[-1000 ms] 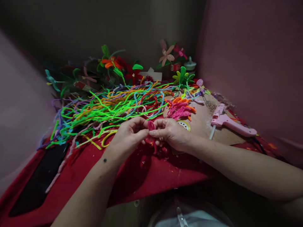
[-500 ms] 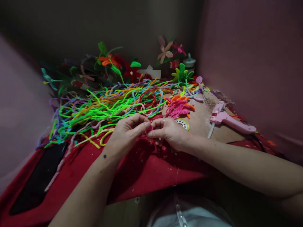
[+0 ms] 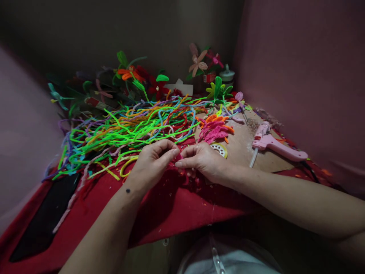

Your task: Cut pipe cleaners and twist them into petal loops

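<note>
Between my fingertips is a pink pipe cleaner (image 3: 179, 156), mostly hidden by the fingers. My left hand (image 3: 155, 161) pinches it from the left with thumb and forefinger. From the right, my right hand (image 3: 203, 161) pinches it too, its thumb tip close to the left fingers. Part of the pink piece hangs below the hands over the red cloth (image 3: 182, 217). Just beyond the right hand lie a pile of pink looped petals (image 3: 213, 131) and a yellow roll of tape (image 3: 219, 149).
Many loose coloured pipe cleaners (image 3: 128, 127) spread behind my left hand. A pink glue gun (image 3: 273, 145) rests on a cardboard sheet (image 3: 242, 146) at right. Finished flowers (image 3: 159, 87) stand at the back, beside a lidded jar (image 3: 227, 74). A black flat object (image 3: 42, 220) lies at left.
Both hands stay together with the pink pipe cleaner; the fingertips have shifted slightly. The whole view has moved a few pixels.
</note>
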Available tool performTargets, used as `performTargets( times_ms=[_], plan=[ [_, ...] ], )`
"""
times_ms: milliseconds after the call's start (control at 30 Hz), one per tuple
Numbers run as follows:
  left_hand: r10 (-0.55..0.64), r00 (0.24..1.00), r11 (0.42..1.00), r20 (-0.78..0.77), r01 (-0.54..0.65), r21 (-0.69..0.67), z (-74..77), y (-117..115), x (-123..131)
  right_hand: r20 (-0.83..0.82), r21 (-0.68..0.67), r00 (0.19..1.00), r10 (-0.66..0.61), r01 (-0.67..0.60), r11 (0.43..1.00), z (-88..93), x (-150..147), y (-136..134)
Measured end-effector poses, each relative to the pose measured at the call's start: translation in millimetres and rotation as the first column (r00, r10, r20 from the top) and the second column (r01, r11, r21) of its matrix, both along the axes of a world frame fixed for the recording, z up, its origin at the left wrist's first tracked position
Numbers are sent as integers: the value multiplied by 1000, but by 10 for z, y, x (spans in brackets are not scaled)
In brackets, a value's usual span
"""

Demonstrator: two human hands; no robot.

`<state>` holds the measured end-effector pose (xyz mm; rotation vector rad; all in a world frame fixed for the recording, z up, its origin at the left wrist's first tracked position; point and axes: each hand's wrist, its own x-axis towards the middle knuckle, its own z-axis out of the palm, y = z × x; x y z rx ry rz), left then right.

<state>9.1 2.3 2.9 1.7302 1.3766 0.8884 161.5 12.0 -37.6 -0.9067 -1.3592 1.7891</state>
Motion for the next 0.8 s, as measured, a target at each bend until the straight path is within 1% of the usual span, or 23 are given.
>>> performTargets(
  times_ms=[67, 133, 267, 333, 400, 500, 600, 700, 800],
  plan=[
    [-1, 997, 998, -78, 6, 59, 10, -9, 16, 3, 11, 1000, 8, -8, 1000, 3, 2, -5],
    [-30, 993, 995, -112, 40, 92, 18, -12, 16, 4, 10, 1000, 9, -9, 1000, 12, 4, -9],
    [-183, 975, 977, -124, 195, 90, 30, -8, -34, 11, -13, 1000, 8, -8, 1000, 43, 12, -15],
    [-225, 959, 962, -172, 246, 115, 24, -1, -68, 16, -25, 1000, 27, -27, 999, 54, 17, -15],
    [-218, 947, 949, -237, 262, 175, 12, 5, -92, 6, -29, 999, 44, -44, 999, 54, 20, -11],
    [-165, 922, 927, -350, 266, 266, -9, 10, -96, 8, -45, 999, 48, -47, 998, 36, 19, -2],
    [-115, 890, 907, -441, 275, 318, -21, 9, -81, 23, -71, 999, 34, -33, 997, 19, 14, 4],
    [-92, 880, 904, -465, 270, 331, -27, 1, -72, 32, -80, 999, 25, -23, 997, 19, 13, 5],
    [-74, 911, 920, -406, 220, 326, -26, -15, -60, 45, -71, 999, 3, 0, 997, 36, 18, 3]
  ],
)
